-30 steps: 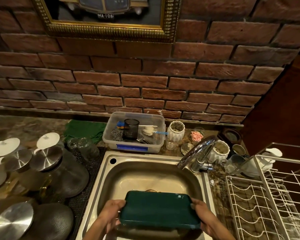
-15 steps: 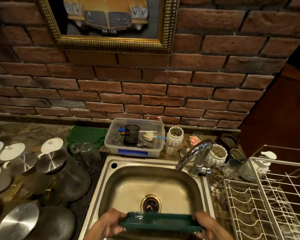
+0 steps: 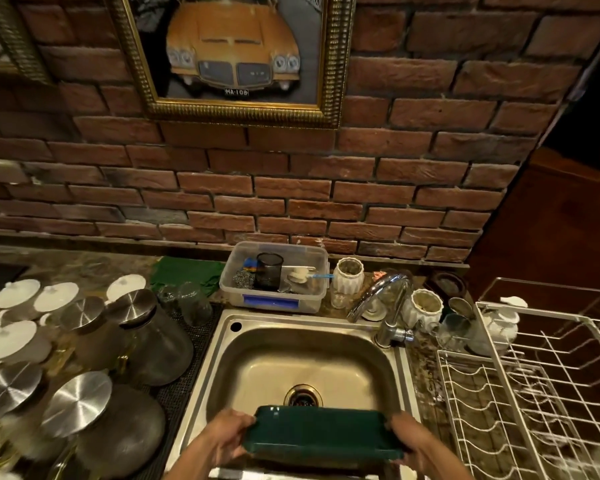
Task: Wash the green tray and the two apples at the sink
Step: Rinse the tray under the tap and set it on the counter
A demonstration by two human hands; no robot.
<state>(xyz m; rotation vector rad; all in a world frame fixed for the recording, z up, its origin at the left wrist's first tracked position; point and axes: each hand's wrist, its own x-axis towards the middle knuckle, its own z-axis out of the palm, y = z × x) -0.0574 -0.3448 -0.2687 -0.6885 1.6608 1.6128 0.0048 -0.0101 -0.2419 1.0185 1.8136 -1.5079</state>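
Over sink [image 3: 222, 341], both hands gripping green tray [image 3: 321, 433] ends

The green tray [image 3: 321, 433] hides the near part of the sink [image 3: 305, 362] basin and part of the drain [image 3: 302, 396], and its inner face cannot be seen. Both forearms are cut off by the bottom edge, and the fingers of the left hand [image 3: 227, 436] and right hand [image 3: 414, 441] beneath the tray are hidden. The dish rack [image 3: 534, 393] runs off the right edge, and the contents of the clear plastic tub [image 3: 274, 282] are too small to name with certainty.

White dish rack [image 3: 541, 393] beside faucet [image 3: 383, 299]
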